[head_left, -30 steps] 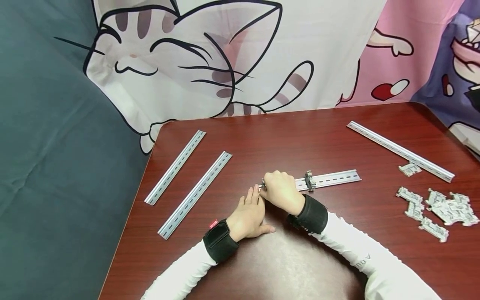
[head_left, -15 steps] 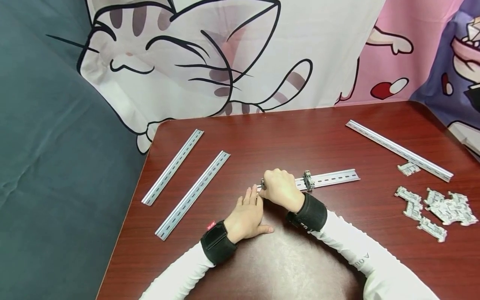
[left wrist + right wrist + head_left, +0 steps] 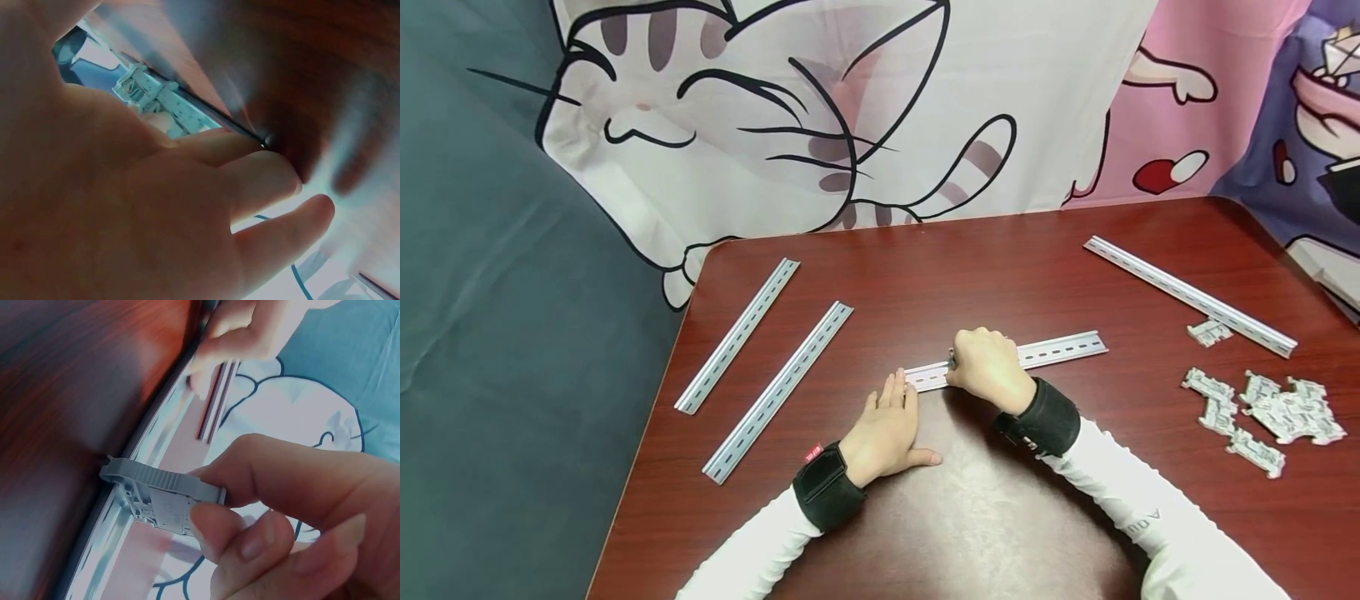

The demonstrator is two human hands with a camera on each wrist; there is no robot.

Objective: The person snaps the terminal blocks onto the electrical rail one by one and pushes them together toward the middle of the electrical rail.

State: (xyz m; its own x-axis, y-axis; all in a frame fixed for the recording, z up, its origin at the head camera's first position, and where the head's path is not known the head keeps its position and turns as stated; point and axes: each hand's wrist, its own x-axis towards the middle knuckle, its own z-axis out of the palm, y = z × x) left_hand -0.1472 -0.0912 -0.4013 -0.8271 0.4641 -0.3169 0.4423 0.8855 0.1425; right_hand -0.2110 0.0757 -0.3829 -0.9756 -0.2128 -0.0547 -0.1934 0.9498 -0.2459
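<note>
My right grip (image 3: 992,367) pinches the block (image 3: 165,503) on the rail (image 3: 1060,350); my left grip (image 3: 882,429) is spread at the rail's end. If I push crooked, the block may stick.

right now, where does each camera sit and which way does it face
Head: worn on the head, looking forward and down at the table; the left hand, right hand, black wristbands and white sleeves show.
Left wrist: worn on that wrist, looking past the left hand, which fills much of the picture, toward the metal rail.
Right wrist: worn on that wrist, looking past the right hand's fingers, which pinch a grey block at the rail.
Shared: head and right wrist both show the left hand by the rail.
</note>
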